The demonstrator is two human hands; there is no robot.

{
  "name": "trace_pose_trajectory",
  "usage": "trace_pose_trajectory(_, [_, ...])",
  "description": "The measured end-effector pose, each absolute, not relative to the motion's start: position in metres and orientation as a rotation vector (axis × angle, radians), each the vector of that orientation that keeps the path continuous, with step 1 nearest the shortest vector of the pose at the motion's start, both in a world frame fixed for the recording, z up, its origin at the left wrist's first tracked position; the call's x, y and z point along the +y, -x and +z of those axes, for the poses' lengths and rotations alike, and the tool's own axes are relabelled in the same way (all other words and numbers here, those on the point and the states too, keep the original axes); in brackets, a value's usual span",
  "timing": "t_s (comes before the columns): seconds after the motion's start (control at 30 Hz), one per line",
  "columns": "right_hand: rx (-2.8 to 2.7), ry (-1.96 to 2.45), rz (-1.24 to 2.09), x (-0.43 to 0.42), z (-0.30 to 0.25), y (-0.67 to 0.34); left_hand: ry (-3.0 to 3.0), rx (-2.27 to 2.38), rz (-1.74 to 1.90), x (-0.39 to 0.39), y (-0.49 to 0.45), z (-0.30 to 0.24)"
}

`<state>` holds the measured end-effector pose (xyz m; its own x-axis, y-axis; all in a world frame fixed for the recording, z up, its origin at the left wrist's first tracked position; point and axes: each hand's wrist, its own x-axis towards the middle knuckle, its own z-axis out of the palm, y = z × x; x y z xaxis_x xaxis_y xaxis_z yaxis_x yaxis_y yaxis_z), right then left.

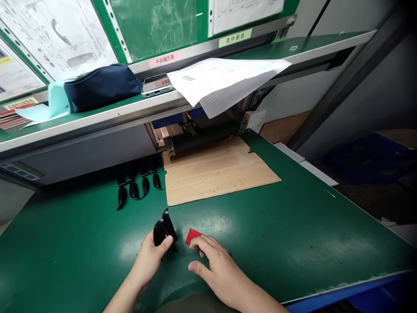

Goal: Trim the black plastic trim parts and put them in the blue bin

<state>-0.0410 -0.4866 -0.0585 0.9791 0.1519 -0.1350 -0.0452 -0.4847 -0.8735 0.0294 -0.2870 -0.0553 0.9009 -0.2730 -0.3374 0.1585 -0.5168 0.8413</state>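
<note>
Right hand [217,268]: palm down on green mat [293,234], fingertips over red piece [193,236] w/ bit of blue under; grip can't tell, fingers hide it. Left hand [150,257]: thumb + fingers pinch glossy black part [163,230], held upright just off mat, near front edge.

Risks: pinch is narrow, smooth part may slip → scuff on mat. Red piece could slide out from under fingertips.

Farther: row of black parts [138,189] beside cardboard sheet [216,171]. Shelf: phone [157,84], papers [224,80] overhanging.
</note>
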Motion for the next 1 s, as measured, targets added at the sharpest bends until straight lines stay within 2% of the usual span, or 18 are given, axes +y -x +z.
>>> trace_pose_trajectory(0.13, [-0.188, 2.081, 0.075, -0.478, -0.054, 0.043, -1.338, 0.242, -0.424, -0.296, 0.008, -0.041])
trace_pose_trajectory(0.23, [-0.266, 2.124, -0.018, -0.474, -0.051, 0.046, -1.114, 0.330, -0.347, -0.299, 0.030, -0.040])
trace_pose_trajectory(0.43, [-0.314, 2.260, -0.123, -0.472, -0.039, 0.050, -1.049, 0.354, -0.267, -0.301, 0.042, -0.035])
trace_pose_trajectory(0.77, [-0.415, 2.467, -0.076, -0.475, -0.040, 0.050, -1.117, 0.291, -0.274, -0.300, 0.045, -0.034])
trace_pose_trajectory(1.0, [-0.537, 2.022, 0.159, -0.484, -0.035, 0.046, -1.103, 0.289, -0.290, -0.300, 0.045, -0.037])
